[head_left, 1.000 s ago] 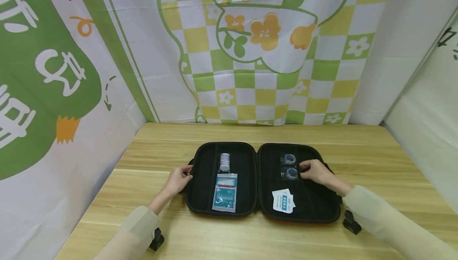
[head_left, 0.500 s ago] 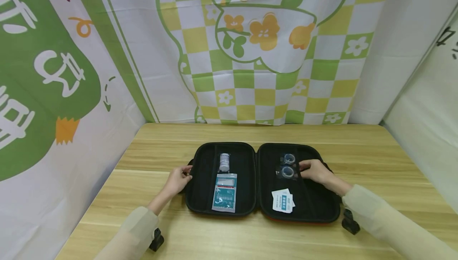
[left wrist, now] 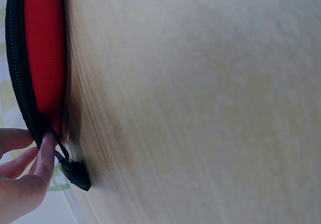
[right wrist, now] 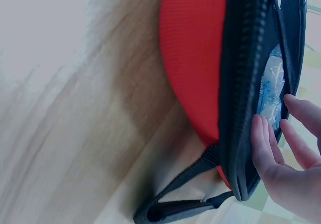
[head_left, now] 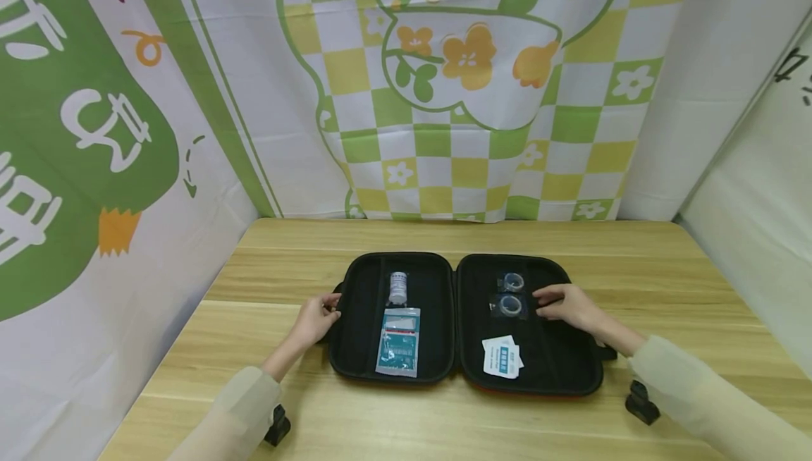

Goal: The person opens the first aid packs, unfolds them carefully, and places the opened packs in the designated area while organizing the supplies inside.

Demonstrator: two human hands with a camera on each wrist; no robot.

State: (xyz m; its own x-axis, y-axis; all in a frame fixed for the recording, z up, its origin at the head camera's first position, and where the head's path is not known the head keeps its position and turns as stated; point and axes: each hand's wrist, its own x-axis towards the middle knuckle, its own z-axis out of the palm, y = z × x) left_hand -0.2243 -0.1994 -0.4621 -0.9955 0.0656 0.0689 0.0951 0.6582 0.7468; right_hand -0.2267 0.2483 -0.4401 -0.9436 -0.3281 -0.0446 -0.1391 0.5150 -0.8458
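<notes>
A zippered case (head_left: 438,369), black inside and red outside (left wrist: 44,53), lies unfolded on the table. My left hand (head_left: 317,320) pinches the left rim of the case between thumb and fingers, beside a zipper pull (left wrist: 75,174). My right hand (head_left: 569,306) hovers over the right half with fingers loosely extended and nothing between them. Just left of its fingertips are two clear-wrapped rolls (head_left: 510,306), tucked by the inner strap. In the right wrist view, bluish clear wrapping (right wrist: 272,86) shows beside the fingers.
A small white bottle (head_left: 397,287) and a teal-and-clear packet (head_left: 399,345) sit in the left half. White packets (head_left: 501,358) lie in the lower right half. A carry handle (right wrist: 175,204) sticks out from the case. Patterned cloth (head_left: 444,165) hangs behind the wooden table (head_left: 393,419).
The lower wrapped roll shifted slightly left and stayed there. My right hand then drew back a little to the right, away from the rolls. My left hand stayed on the rim.
</notes>
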